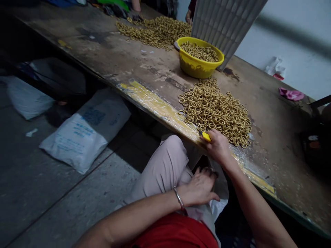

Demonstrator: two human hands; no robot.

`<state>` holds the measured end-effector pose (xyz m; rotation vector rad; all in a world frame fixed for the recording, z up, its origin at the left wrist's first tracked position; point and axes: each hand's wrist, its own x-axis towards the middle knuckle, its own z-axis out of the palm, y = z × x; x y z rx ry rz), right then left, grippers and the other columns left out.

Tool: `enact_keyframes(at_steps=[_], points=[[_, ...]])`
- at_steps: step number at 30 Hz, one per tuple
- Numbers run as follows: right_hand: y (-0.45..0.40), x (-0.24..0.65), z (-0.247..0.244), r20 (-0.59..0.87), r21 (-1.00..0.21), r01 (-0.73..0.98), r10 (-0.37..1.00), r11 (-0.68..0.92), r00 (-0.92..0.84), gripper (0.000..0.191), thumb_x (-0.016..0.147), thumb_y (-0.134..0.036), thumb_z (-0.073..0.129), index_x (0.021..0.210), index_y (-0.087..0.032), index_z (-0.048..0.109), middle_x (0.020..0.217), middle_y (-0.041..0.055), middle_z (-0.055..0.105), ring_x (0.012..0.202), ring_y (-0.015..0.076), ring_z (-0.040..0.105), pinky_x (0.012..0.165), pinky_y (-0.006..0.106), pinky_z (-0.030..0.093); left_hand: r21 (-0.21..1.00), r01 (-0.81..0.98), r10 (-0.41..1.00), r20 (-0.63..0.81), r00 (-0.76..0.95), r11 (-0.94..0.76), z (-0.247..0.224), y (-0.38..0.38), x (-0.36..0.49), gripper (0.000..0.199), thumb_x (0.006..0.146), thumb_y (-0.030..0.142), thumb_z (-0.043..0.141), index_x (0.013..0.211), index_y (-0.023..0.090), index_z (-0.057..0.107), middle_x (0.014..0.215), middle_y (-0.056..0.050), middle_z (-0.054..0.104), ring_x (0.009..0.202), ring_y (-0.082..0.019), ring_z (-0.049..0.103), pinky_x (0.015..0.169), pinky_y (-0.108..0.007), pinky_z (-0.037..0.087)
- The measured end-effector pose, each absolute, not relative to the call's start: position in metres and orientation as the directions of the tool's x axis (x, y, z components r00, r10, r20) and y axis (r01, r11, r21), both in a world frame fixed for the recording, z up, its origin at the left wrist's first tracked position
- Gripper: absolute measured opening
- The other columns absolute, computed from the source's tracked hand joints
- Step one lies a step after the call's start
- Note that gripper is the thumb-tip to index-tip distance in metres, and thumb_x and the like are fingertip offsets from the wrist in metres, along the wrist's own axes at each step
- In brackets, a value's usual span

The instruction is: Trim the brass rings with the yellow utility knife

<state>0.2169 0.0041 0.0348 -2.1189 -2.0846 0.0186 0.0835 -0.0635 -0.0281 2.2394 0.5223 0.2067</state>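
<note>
My right hand is at the table edge, closed around a yellow utility knife whose dark tip points left. Just beyond it lies a loose heap of brass-coloured rings, some of them close to the fingers. My left hand is low over my lap, palm down, with its thumb held away from the fingers. A metal bangle circles the left wrist. Beneath and beside that hand is pale bag-like material; whether the fingertips touch it cannot be made out.
Behind the heap stands a yellow basin full of rings, beside a tall grey ribbed panel. Farther back is another ring pile, with other people's arms near it. Printed white sacks lie on the floor at left.
</note>
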Motion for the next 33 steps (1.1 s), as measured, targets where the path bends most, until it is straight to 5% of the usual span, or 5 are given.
enact_keyframes(at_steps=[6,11,15,22,33], points=[[0.016,0.212,0.033,0.009,-0.113,0.988,0.994,-0.107,0.109,0.012,0.086,-0.020,0.055,0.077,-0.016,0.062,0.079,0.0058,0.063,0.067,0.0166,0.052,0.059,0.028,0.029,0.943,0.274,0.665,-0.082,0.742,-0.190,-0.019,-0.029,0.063,0.016,0.084,0.031,0.064,0.085,0.016,0.059,0.091,-0.009,0.069,0.085,-0.022,0.064,0.076,-0.034,0.050],[-0.006,0.211,0.045,-0.051,-0.777,0.621,0.994,-0.100,0.096,0.025,0.087,-0.037,0.056,0.070,-0.018,0.057,0.059,-0.0028,0.049,0.053,0.0109,0.041,0.053,0.024,0.030,0.879,-0.119,0.765,-0.327,0.555,0.462,-0.003,0.002,0.038,0.024,0.085,0.037,0.062,0.089,0.018,0.049,0.079,-0.004,0.070,0.053,-0.010,0.058,0.048,-0.021,0.043],[-0.030,0.197,0.048,-0.214,-0.950,0.202,0.969,-0.236,0.125,0.032,0.081,-0.050,0.066,0.081,-0.018,0.063,0.052,-0.0055,0.045,0.044,0.0085,0.036,0.043,0.022,0.027,0.728,-0.325,0.709,-0.304,0.636,0.604,0.011,0.005,0.026,0.036,0.077,0.038,0.075,0.096,0.014,0.056,0.084,-0.006,0.072,0.053,-0.009,0.059,0.045,-0.018,0.042],[-0.052,0.179,0.041,-0.233,-0.971,0.015,0.965,-0.237,0.122,0.032,0.084,-0.050,0.067,0.082,-0.018,0.065,0.054,-0.0055,0.047,0.043,0.0072,0.035,0.041,0.020,0.028,0.567,-0.408,0.632,-0.278,0.723,0.716,0.023,-0.007,0.021,0.033,0.069,0.031,0.085,0.086,0.009,0.069,0.077,-0.005,0.070,0.056,-0.009,0.060,0.053,-0.020,0.048],[-0.076,0.182,0.066,0.128,-0.416,0.899,0.988,0.136,-0.091,0.030,0.076,-0.004,0.051,0.098,-0.019,0.066,0.084,0.0046,0.064,0.071,0.0170,0.058,0.063,0.026,0.039,0.906,-0.232,0.795,-0.160,0.585,0.354,0.035,-0.015,0.014,0.026,0.079,0.034,0.070,0.070,0.011,0.064,0.057,0.000,0.059,0.052,-0.010,0.054,0.052,-0.022,0.046]])
